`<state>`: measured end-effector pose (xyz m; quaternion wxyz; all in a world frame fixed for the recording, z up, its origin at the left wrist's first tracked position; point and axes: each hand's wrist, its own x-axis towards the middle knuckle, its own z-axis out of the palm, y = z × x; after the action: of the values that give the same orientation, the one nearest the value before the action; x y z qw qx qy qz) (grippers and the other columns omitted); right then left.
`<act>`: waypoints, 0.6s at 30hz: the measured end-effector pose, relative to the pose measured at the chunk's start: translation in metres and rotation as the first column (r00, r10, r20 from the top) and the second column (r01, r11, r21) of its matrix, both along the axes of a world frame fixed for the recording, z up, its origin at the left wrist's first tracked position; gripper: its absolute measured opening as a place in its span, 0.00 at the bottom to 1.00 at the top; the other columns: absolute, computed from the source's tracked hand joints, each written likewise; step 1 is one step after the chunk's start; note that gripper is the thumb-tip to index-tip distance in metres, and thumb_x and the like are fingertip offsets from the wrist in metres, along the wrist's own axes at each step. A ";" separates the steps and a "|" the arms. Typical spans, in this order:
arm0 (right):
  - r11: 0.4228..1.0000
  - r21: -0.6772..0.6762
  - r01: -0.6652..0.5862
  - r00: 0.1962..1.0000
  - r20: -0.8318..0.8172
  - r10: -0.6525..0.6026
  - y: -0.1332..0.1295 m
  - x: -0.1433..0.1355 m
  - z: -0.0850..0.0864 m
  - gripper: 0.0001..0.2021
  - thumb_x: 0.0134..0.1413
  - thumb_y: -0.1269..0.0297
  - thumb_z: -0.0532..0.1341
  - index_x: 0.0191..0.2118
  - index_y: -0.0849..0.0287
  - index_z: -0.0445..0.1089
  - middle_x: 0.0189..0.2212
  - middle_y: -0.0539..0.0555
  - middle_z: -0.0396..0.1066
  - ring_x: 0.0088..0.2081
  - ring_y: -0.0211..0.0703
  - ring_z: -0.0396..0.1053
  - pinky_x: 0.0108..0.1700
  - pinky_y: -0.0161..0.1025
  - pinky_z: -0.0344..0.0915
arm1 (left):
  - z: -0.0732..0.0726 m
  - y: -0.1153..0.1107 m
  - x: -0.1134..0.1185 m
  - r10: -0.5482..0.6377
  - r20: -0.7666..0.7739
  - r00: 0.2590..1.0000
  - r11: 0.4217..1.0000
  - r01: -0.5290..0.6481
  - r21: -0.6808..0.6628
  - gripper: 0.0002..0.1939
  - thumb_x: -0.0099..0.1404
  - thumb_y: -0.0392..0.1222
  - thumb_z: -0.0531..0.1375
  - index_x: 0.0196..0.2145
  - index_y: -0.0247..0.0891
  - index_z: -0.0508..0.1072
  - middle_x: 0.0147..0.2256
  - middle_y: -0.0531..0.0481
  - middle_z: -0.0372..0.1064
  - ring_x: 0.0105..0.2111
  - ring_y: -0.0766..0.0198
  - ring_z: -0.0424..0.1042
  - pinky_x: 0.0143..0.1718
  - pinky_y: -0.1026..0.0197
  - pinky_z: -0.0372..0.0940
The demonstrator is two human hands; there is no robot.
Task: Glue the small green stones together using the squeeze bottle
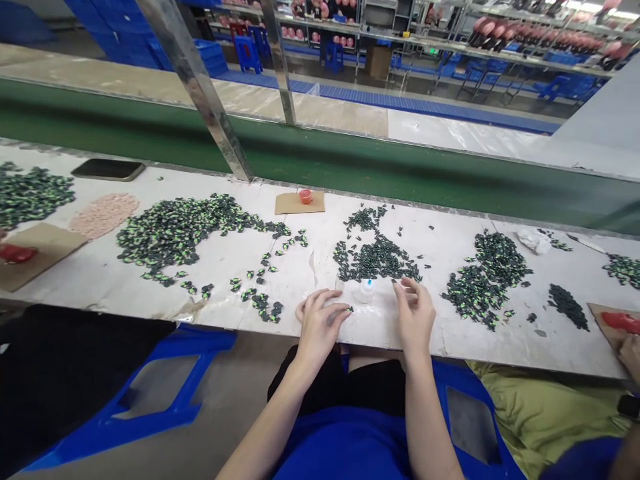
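Note:
My left hand (320, 321) is over the table's near edge, its thumb and forefinger pinching a small dark green piece (351, 309). My right hand (416, 313) is to the right, fingertips together by the near edge of a pile of small dark pieces (377, 259); what they hold, if anything, is too small to name. Between the hands stands a small whitish container (367, 288) with a blue tip. Left of my left hand lie scattered green-and-black pieces (260, 303), trailing from a large heap (170, 230).
A red-topped small pot (305, 196) sits on cardboard (285, 204) behind the piles. A phone (108, 169) and pale pink pieces (104, 215) lie at left. More dark piles (500, 260) are at right, near another person's hand (631, 355). A metal post (200, 90) rises behind the table.

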<state>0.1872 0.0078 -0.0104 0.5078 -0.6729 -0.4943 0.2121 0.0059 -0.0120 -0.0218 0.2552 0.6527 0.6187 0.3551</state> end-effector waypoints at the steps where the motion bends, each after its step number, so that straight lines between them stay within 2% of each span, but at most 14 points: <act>1: 0.999 -0.001 0.037 0.995 0.089 -0.037 0.002 0.005 0.000 0.15 0.52 0.52 0.62 0.40 0.57 0.74 0.40 0.59 0.74 0.44 0.52 0.65 0.46 0.50 0.62 | 0.000 0.000 0.000 -0.001 0.023 1.000 1.000 0.001 -0.007 0.06 0.58 0.34 0.65 0.30 0.46 0.78 0.45 0.50 0.76 0.52 0.49 0.66 0.53 0.40 0.52; 4: 0.995 -0.071 0.072 0.958 0.284 -0.049 0.010 0.011 -0.001 0.13 0.48 0.54 0.65 0.36 0.58 0.76 0.37 0.60 0.73 0.44 0.56 0.61 0.47 0.50 0.59 | 0.000 0.000 -0.002 0.016 0.123 0.992 1.000 -0.017 0.007 0.05 0.60 0.35 0.63 0.32 0.46 0.78 0.40 0.51 0.78 0.50 0.51 0.69 0.54 0.42 0.54; 7: 0.985 -0.148 0.093 0.923 0.383 -0.030 0.019 0.007 -0.003 0.11 0.53 0.58 0.61 0.34 0.59 0.76 0.36 0.61 0.72 0.42 0.55 0.61 0.46 0.49 0.59 | 0.002 -0.003 -0.004 0.033 0.261 0.965 0.997 -0.049 0.054 0.04 0.62 0.39 0.61 0.33 0.43 0.78 0.36 0.49 0.77 0.43 0.55 0.72 0.49 0.49 0.62; 11: 0.986 -0.133 0.098 0.884 0.467 -0.024 0.022 0.004 -0.006 0.12 0.59 0.61 0.53 0.34 0.60 0.72 0.35 0.63 0.71 0.39 0.54 0.61 0.43 0.49 0.59 | 0.011 -0.007 -0.007 0.012 0.373 0.928 0.992 -0.058 0.115 0.05 0.62 0.40 0.61 0.34 0.42 0.78 0.35 0.49 0.76 0.39 0.59 0.73 0.43 0.56 0.66; 15: 0.991 -0.093 0.096 0.896 0.442 -0.046 0.015 0.008 -0.007 0.14 0.61 0.58 0.49 0.33 0.59 0.68 0.33 0.62 0.71 0.37 0.53 0.64 0.42 0.49 0.61 | 0.023 -0.012 -0.007 0.001 0.415 0.910 0.988 -0.064 0.139 0.05 0.63 0.38 0.61 0.34 0.42 0.78 0.34 0.49 0.77 0.38 0.60 0.74 0.43 0.58 0.68; 18: 0.995 -0.086 0.048 0.964 0.265 -0.024 0.006 0.008 0.000 0.15 0.60 0.53 0.51 0.36 0.58 0.68 0.33 0.60 0.73 0.36 0.51 0.68 0.40 0.48 0.65 | 0.031 -0.014 -0.008 -0.018 0.441 0.898 0.988 -0.052 0.147 0.06 0.63 0.37 0.61 0.34 0.41 0.79 0.34 0.49 0.77 0.37 0.60 0.74 0.42 0.59 0.69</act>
<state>0.1954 0.0140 -0.0105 0.4096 -0.7268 -0.5349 0.1339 -0.0019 -0.0264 0.0091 0.3338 0.5679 0.5211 0.5427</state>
